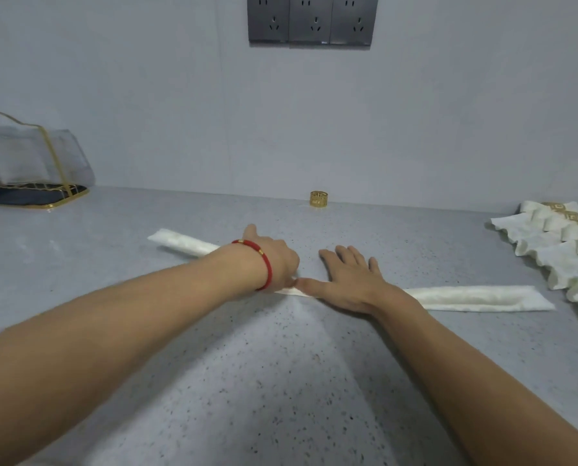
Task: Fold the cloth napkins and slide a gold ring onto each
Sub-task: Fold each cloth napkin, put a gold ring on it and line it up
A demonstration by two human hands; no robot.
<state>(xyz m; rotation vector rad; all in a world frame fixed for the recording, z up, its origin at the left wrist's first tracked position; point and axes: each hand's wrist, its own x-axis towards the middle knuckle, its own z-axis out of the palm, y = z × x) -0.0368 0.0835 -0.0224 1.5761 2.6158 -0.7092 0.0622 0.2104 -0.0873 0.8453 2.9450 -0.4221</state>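
Napkin in progress: a white cloth napkin (475, 298), already folded into a long narrow strip, is laid across the middle of the grey speckled countertop (247, 381). One end points back-left, the other runs off to the right, and the middle is hidden under both hands.

Left hand (270, 255): it's set down on the centre of the strip with the knuckles up and the thumb stuck out toward the wall. The fingers are curled under and seem to be pinching the cloth, though the fingertips themselves can't be seen. A red cord bracelet (264, 260) with small gold beads is worn on that wrist.

Right hand (351, 277): it's laid flat with fingers straight and a bit spread, palm pressed down on the strip. The thumb is stretched left along the cloth until it's practically touching the left hand.

Loose ring: one gold napkin ring (319, 199) is stood upright at the back, right against the wall, well apart from the strip.

Finished pile: a row of folded napkins (556, 243), each with a gold ring round it, is overlapped along the right edge, near the strip's right end.

Left corner: a gold wire holder (42, 183) with a dark base is parked there, and something pale and blurry is held in it, too fuzzy to identify.

Wall: three grey power sockets (312, 20) are mounted up top.
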